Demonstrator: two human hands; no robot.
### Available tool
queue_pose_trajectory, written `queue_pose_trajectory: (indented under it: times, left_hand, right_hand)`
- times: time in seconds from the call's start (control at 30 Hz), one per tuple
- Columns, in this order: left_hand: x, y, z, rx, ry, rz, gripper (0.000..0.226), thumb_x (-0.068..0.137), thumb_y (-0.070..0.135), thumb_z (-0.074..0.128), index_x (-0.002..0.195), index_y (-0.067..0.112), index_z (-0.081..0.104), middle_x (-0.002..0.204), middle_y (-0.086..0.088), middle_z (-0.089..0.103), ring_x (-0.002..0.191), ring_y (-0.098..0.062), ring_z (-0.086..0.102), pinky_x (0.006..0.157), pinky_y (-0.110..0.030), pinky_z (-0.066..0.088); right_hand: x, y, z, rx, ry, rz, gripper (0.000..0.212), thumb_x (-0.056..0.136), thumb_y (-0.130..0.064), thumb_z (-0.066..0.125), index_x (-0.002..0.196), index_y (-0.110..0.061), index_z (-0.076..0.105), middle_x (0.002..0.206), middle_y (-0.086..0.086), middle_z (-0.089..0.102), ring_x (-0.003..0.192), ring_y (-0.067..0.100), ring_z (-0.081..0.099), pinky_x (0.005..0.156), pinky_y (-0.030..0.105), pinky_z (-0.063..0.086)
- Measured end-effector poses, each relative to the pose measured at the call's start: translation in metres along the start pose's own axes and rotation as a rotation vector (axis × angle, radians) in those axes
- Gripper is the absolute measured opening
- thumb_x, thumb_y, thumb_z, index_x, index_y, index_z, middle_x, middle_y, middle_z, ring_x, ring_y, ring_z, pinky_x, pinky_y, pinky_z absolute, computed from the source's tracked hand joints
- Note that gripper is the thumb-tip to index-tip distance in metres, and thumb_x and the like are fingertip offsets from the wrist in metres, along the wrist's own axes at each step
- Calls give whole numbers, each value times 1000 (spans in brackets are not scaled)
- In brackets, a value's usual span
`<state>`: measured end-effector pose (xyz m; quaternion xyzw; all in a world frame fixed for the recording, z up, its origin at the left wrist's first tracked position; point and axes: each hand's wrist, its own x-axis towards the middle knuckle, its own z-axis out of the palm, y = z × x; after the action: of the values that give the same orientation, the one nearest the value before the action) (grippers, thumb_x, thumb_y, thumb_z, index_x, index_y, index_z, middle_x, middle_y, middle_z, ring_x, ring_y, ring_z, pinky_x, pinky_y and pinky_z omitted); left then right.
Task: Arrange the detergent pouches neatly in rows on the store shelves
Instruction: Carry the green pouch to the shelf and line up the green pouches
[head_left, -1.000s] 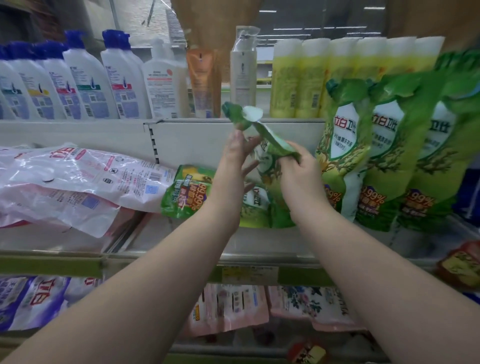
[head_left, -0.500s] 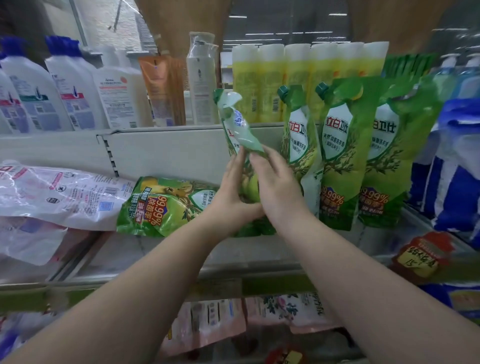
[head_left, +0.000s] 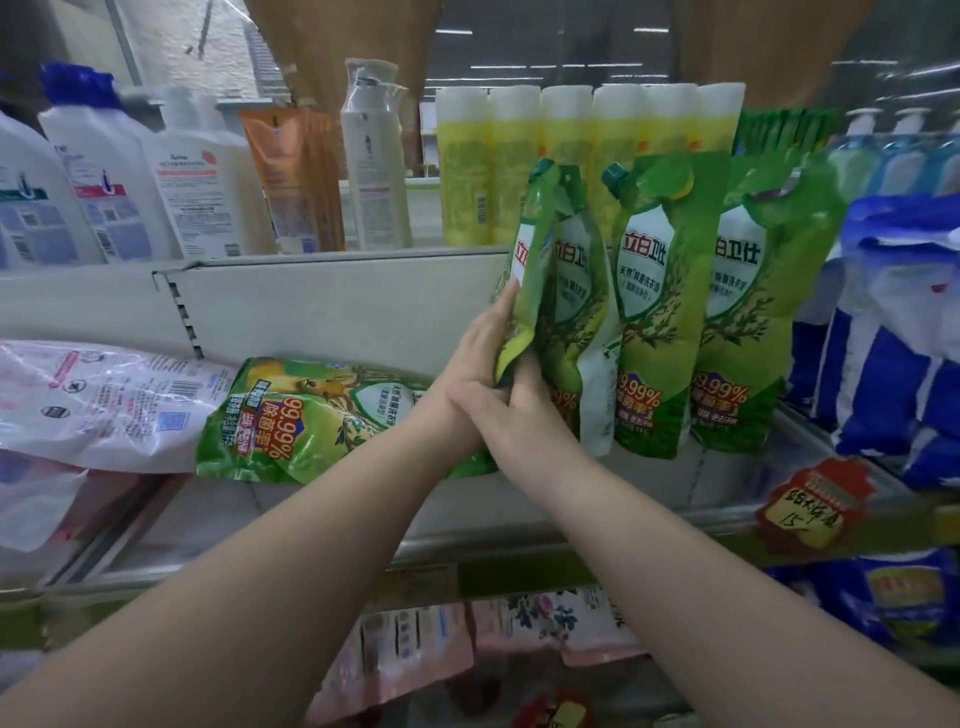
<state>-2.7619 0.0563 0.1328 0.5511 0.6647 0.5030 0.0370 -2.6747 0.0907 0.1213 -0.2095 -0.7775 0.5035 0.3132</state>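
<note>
Head view: both hands on one green detergent pouch (head_left: 527, 270), stood upright on the middle shelf (head_left: 571, 488) at the left end of the standing green row (head_left: 670, 312), touching the next pouch. My left hand (head_left: 480, 353) lies flat, fingers straight, along its left face; my right hand (head_left: 511, 410) is low at the bottom corner, fingers hidden behind the pouch, so I can't tell if that grip is curled on it or just pressing. Pouch faces edge-on and twisted, label not to the front like its neighbours. Risks, my guess: soft bag with nothing to its left, so if I let go before the base sits flat it slumps leftward onto the lying green pouch (head_left: 311, 415). Pushing too hard rightward could tip the row toward the blue pouches (head_left: 893, 338). Turning it from the bottom corner alone may fold the base. One green pouch lies flat just left of my wrists, clear-pink pouches (head_left: 104, 395) further left, also flat, not yet stood.
</note>
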Motion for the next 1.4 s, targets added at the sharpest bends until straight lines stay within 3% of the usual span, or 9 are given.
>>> queue_pose_trajectory:
  times: [0.17, 0.37, 0.5, 0.6, 0.8, 0.9, 1.07, 1.27, 1.4]
  left_hand:
    - [-18, -13, -18, 101, -199, -57, 105, 87, 20, 75, 164, 24, 4, 171, 6, 15, 156, -6, 16, 126, -40, 24]
    - [-52, -28, -50, 621, -350, -233, 105, 72, 50, 51, 164, 31, 3, 164, -4, 34, 144, -21, 40, 110, -30, 36]
    - [-60, -39, -56, 894, -415, -197, 89, 89, 62, 51, 163, 25, 18, 168, 2, 25, 156, -16, 15, 122, -37, 19]
    - [-59, -45, -63, 967, -442, -162, 79, 93, 74, 40, 160, 33, 27, 169, 11, 21, 157, -14, 8, 124, -42, 14]
    - [-69, -50, -60, 1104, -297, 28, 41, 105, 36, 47, 146, 39, 47, 157, 13, 43, 147, -23, 35, 111, -43, 31]
    - [-66, -51, -67, 980, -125, -30, 50, 96, 6, 48, 137, 33, 55, 141, 6, 60, 128, -24, 55, 97, -37, 45]
    - [-50, -32, -94, 480, 439, -205, 35, 88, 0, 51, 114, 20, 66, 109, -11, 72, 96, -33, 63, 74, -35, 42]
    - [-25, 8, -111, -112, 847, -276, 25, 99, 15, 49, 106, 30, 67, 80, 14, 67, 76, -12, 63, 61, -28, 41]
    - [-26, 21, -82, -347, 595, -226, 13, 106, 33, 49, 109, 30, 61, 100, 7, 74, 90, -18, 72, 75, -40, 61]
  right_hand:
    - [18, -9, -1, 26, 120, 125, 67, 102, -51, 44, 162, -40, 16, 170, -1, 23, 156, 27, 20, 126, 52, 19]
    - [25, -9, 4, 30, 109, 168, 49, 104, -48, 34, 152, -37, 39, 147, 13, 50, 132, 37, 49, 115, 53, 37]
    - [26, -11, 4, 71, 149, 197, 22, 104, -43, 37, 105, -31, 57, 115, 6, 64, 106, 31, 60, 98, 44, 47]
    - [25, -11, 4, 66, 174, 168, 31, 107, -45, 34, 124, -35, 58, 115, -2, 60, 104, 26, 55, 89, 36, 39]
    - [21, -18, 1, 164, 265, 154, 37, 111, -41, 35, 138, -28, 56, 122, -2, 60, 109, 24, 56, 90, 32, 37]
    - [20, -22, -5, 166, 287, 152, 30, 111, -42, 35, 131, -32, 55, 125, 1, 63, 111, 27, 58, 94, 37, 43]
    - [18, -20, -3, 146, 326, 119, 35, 110, -43, 33, 136, -31, 54, 127, -2, 60, 122, 29, 56, 109, 45, 42]
    - [17, -18, 8, 147, 272, 72, 38, 111, -45, 31, 138, -31, 53, 119, -10, 60, 117, 21, 56, 97, 34, 39]
    - [17, -17, 6, 116, 253, 66, 47, 110, -47, 32, 152, -28, 43, 123, -14, 48, 116, 12, 44, 98, 30, 30]
